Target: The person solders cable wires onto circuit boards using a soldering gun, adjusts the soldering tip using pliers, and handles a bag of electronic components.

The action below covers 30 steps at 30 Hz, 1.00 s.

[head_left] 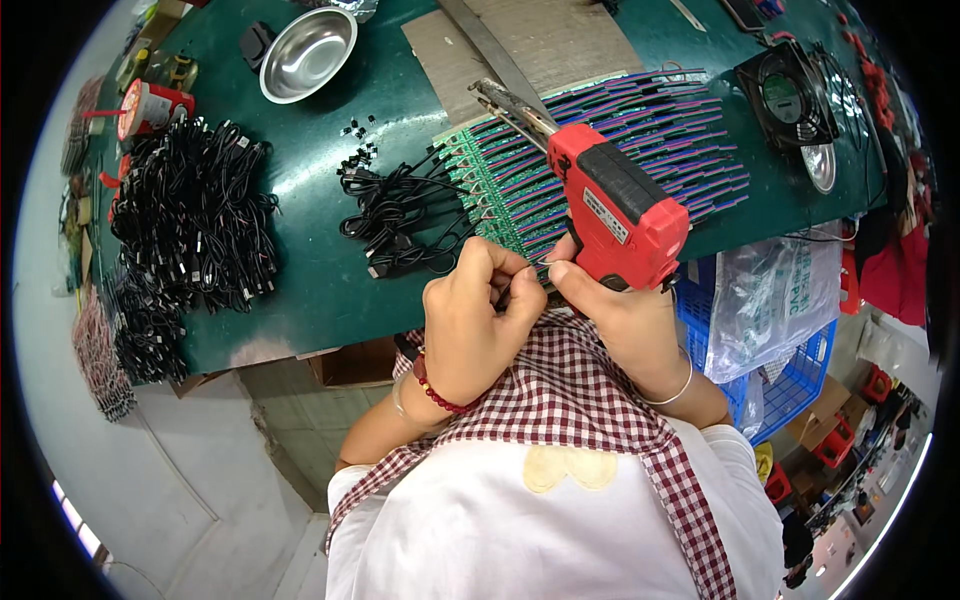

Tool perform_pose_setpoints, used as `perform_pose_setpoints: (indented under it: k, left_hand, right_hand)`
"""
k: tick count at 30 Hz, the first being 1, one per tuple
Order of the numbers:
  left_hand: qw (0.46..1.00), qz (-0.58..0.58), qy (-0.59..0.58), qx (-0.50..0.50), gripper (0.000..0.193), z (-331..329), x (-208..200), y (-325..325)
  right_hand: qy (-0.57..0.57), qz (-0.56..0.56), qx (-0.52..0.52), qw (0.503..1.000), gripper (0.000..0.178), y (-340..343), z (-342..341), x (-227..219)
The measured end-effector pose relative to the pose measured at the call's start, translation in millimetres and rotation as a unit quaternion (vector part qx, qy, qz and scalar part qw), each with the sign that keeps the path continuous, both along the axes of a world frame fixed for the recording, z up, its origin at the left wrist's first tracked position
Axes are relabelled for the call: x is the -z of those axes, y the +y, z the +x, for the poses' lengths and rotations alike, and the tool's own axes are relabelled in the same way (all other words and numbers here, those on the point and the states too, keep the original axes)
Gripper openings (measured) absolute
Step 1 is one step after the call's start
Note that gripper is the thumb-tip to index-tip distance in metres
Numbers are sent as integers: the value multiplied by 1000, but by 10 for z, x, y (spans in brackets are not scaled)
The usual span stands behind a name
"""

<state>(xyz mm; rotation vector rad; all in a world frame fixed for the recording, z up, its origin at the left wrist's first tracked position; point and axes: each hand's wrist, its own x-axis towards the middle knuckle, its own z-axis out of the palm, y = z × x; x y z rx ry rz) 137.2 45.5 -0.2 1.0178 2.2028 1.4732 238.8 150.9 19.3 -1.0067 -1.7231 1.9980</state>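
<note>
My right hand [635, 325] is wrapped round a red and black soldering gun [625, 210]. Its metal tip points up and away to the left, over a row of green circuit boards [490, 190]. Thumb and forefinger of that hand also meet at a thin pale strand in front of the gun. Close beside it, my left hand [475, 315] is closed in a pinch; what its fingers hold is hidden. Several pink, blue and black wires [660, 145] fan out from the boards to the right. Black cables [405, 215] lie at the boards' left side.
A big heap of black cables [195, 215] covers the green table's [310, 320] left side. Behind it are a steel bowl [310, 55] and a red cup [155, 108]. A metal bar [490, 40] lies on a board. At right are a black fan [785, 95] and a blue basket [800, 390].
</note>
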Motion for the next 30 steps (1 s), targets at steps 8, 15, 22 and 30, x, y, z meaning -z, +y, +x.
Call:
perform_pose_setpoints:
  k: [8,15,22,30]
  left_hand:
    - [999,-38,28,-17,9,-227,-30,-50]
    - [999,-16,34,-28,12,-237,-16,-16]
    - [974,-92,209,13,16,-390,-9,-38]
    - [949,-93,279,111,17,-532,-108,1]
  right_hand:
    - [11,45,36,998,9,159,226,44]
    - [-3,39,71,997,40,131,558,161]
    - [28,24,39,999,37,143,792,230]
    - [21,71,-3,997,39,121,973,320]
